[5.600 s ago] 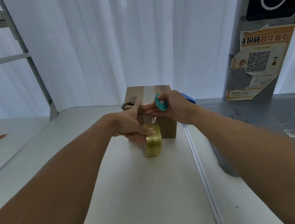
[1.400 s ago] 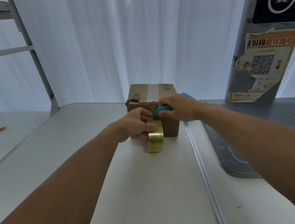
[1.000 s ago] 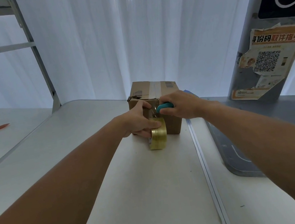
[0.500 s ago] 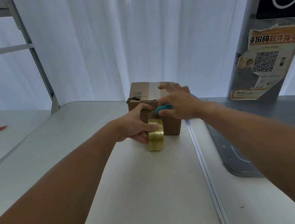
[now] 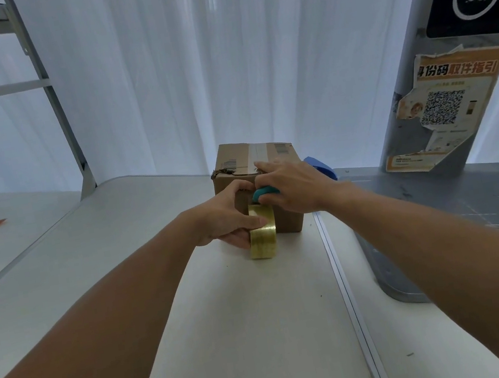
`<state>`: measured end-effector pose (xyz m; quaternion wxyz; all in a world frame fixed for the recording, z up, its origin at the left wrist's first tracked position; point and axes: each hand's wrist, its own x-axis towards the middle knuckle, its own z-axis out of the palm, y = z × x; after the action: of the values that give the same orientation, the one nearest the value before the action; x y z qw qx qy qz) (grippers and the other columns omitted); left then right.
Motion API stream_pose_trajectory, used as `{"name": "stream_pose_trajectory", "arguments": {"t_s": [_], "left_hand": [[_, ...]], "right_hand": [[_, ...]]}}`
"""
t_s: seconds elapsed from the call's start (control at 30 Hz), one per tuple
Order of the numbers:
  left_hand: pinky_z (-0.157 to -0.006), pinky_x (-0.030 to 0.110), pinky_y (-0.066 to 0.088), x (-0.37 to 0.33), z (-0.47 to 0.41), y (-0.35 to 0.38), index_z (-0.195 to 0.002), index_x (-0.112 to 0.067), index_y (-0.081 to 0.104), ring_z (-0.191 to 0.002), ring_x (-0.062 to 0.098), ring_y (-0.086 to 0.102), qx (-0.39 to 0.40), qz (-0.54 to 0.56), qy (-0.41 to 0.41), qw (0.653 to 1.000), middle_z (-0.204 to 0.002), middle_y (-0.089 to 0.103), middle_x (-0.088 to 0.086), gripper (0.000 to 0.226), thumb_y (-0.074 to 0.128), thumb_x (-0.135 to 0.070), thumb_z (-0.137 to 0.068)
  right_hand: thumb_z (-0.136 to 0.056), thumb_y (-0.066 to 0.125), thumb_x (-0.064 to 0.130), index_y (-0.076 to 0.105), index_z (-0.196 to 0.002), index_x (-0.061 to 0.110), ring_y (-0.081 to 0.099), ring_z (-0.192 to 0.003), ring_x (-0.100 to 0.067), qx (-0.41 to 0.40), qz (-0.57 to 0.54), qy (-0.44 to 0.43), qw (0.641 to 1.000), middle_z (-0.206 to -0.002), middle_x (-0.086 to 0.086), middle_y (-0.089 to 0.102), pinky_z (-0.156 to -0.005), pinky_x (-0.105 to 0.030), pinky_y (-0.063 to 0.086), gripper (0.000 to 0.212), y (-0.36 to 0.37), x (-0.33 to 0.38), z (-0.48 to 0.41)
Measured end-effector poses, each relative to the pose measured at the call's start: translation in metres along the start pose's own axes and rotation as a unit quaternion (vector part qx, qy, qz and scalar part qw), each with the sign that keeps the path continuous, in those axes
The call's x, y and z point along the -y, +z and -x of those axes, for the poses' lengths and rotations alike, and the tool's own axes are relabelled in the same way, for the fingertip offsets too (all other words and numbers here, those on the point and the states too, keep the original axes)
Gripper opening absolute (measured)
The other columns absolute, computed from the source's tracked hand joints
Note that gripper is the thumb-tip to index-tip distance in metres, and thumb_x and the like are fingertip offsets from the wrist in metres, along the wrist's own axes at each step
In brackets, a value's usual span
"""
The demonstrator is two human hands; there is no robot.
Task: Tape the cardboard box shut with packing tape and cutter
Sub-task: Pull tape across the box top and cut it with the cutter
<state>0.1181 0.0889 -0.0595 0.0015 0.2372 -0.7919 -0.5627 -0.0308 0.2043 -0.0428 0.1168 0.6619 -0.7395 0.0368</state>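
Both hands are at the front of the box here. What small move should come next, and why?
Probably cut the tape: the left hand holds the tape roll low against the cardboard box front, and the right hand holds the teal cutter just above it.

A small brown cardboard box [image 5: 270,165] is sitting upright near the far edge of the white table [image 5: 231,324], its top flaps lying closed under a pale strip of tape running from far to near. A torn, ragged patch is showing at its near left top corner. A yellowish, translucent roll of packing tape [image 5: 262,231] is standing on edge just in front of the box's near face. A teal cutter [image 5: 263,193] is pressing against that face, just above the roll.
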Motion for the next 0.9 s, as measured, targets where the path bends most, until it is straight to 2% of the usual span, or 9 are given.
{"name": "stream_pose_trajectory", "arguments": {"t_s": [0.13,0.3,0.47,0.57,0.67,0.9], "left_hand": [[-0.076,0.04,0.063,0.0,0.0,0.0,-0.139,-0.037,0.032,-0.086,0.028,0.076,0.0,-0.001,0.0,1.0,-0.119,0.064,0.011,0.076,0.077,-0.013,-0.083],[-0.072,0.036,0.064,0.0,0.001,0.001,-0.139,-0.037,0.031,-0.08,0.024,0.076,-0.002,-0.005,0.007,1.0,-0.112,0.066,0.01,0.075,0.077,-0.013,-0.084],[-0.071,0.035,0.063,0.001,0.001,0.001,-0.137,-0.038,0.033,-0.08,0.024,0.077,-0.003,0.008,0.009,1.0,-0.113,0.066,0.01,0.074,0.078,-0.012,-0.083],[-0.076,0.039,0.063,0.001,0.0,0.001,-0.137,-0.038,0.033,-0.086,0.026,0.076,-0.002,0.007,0.01,1.0,-0.121,0.063,0.01,0.075,0.077,-0.012,-0.083],[-0.079,0.041,0.063,0.002,0.0,0.001,-0.136,-0.039,0.033,-0.089,0.028,0.076,0.001,0.011,0.009,1.0,-0.123,0.063,0.012,0.074,0.078,-0.012,-0.083],[-0.072,0.036,0.063,0.002,0.001,0.001,-0.136,-0.037,0.033,-0.086,0.026,0.076,0.0,0.004,0.013,1.0,-0.121,0.062,0.009,0.073,0.078,-0.012,-0.083]], "right_hand": [[-0.097,0.049,0.042,0.063,-0.111,0.023,0.057,-0.113,-0.031,-0.007,-0.014,0.01,1.0,-0.146,-0.009,0.049,-0.093,-0.048,0.049,0.028,-0.002,0.003,0.0],[-0.096,0.05,0.042,0.063,-0.111,0.021,0.06,-0.1,-0.028,-0.007,-0.004,0.016,1.0,-0.125,-0.007,0.059,-0.085,-0.045,0.053,0.029,-0.002,0.008,-0.002],[-0.095,0.05,0.045,0.061,-0.116,0.024,0.058,-0.093,-0.026,-0.011,0.013,0.027,0.999,-0.116,-0.007,0.059,-0.079,-0.047,0.054,0.031,0.0,0.011,-0.004],[-0.095,0.051,0.044,0.06,-0.115,0.023,0.058,-0.09,-0.025,-0.015,0.014,0.03,0.999,-0.111,-0.006,0.059,-0.077,-0.048,0.055,0.031,0.0,0.012,-0.005],[-0.095,0.051,0.042,0.059,-0.113,0.023,0.057,-0.087,-0.024,-0.011,0.004,0.029,0.999,-0.108,-0.005,0.059,-0.076,-0.049,0.055,0.028,0.0,0.012,-0.006],[-0.094,0.053,0.037,0.061,-0.11,0.019,0.057,-0.086,-0.024,0.002,-0.015,0.031,0.999,-0.107,-0.006,0.059,-0.08,-0.049,0.054,0.025,-0.004,0.012,-0.006]]}}
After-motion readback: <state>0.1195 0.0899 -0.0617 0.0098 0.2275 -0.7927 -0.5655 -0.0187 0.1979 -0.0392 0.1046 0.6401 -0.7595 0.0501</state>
